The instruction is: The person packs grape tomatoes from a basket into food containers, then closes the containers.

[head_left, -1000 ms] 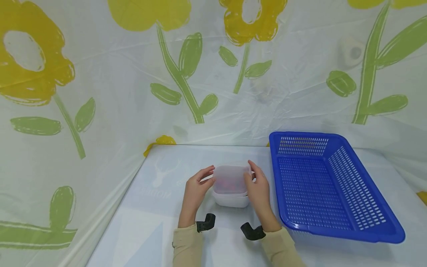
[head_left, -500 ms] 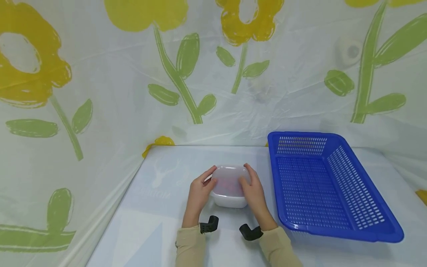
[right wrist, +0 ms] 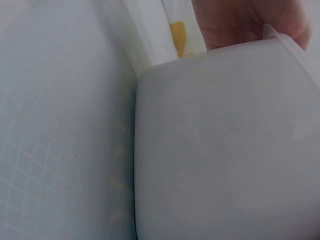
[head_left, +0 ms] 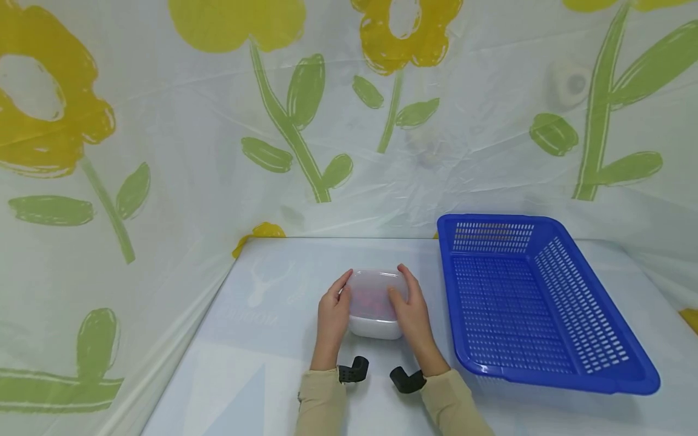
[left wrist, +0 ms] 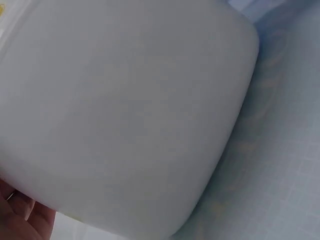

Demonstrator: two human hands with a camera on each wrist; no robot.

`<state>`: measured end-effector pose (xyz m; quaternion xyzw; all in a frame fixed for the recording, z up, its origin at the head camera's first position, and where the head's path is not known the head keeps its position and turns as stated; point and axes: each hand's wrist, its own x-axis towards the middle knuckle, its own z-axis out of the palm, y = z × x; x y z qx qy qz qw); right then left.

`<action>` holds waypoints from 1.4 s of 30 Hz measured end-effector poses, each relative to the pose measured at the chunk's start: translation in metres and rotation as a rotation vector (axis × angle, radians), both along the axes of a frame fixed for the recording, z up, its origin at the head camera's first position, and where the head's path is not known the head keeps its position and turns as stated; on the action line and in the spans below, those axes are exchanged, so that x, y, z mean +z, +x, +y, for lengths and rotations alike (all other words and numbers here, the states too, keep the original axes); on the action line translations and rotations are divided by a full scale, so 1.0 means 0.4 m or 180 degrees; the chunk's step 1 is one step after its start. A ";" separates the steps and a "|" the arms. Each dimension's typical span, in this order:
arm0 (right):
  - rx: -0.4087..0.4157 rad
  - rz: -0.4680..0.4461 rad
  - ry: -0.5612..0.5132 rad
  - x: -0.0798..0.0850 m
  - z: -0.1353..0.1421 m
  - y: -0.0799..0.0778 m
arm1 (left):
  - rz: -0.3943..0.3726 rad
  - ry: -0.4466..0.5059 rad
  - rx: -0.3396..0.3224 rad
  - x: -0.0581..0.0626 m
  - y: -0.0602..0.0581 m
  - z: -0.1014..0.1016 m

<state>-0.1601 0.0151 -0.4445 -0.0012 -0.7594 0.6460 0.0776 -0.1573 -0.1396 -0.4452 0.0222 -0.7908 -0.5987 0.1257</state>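
Note:
A white plastic food container [head_left: 375, 329] stands on the table between the two hands. Its translucent lid [head_left: 376, 290] lies over the top, and something pink or red shows through it. Along the left side the left hand [head_left: 332, 315] grips the container, thumb at the lid's edge. The right hand [head_left: 412, 312] holds the opposite side, its thumb on top of the lid. In the left wrist view, the container's smooth wall [left wrist: 130, 115] fills most of the picture, with curled fingers [left wrist: 25, 215] at its lower left. The right wrist view shows fingers [right wrist: 250, 22] at a corner, beside the lid's tab.
A large blue plastic basket [head_left: 455, 303] with a mesh floor and slotted walls stands right of the container. The white table [head_left: 262, 363] carries a pale print. Behind it hangs a white curtain [head_left: 207, 139] with yellow flowers and green leaves. Both wrists wear black camera mounts.
The lid was tilted over the container a second ago and now lies flat on it. The left hand has moved right, closer against the container's side; the right thumb has slid further onto the lid.

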 end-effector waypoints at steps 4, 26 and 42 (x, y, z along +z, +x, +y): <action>-0.0037 0.0059 0.0074 -0.003 -0.001 0.002 | 0.0065 -0.0041 -0.0018 0.001 0.005 0.005; -0.0143 -0.0107 0.0333 -0.039 -0.007 0.011 | -0.0229 0.0087 -0.0045 -0.037 0.020 -0.005; -0.0212 0.0627 0.1142 -0.013 -0.053 0.012 | -0.0338 -0.0504 -0.0115 -0.010 -0.008 -0.067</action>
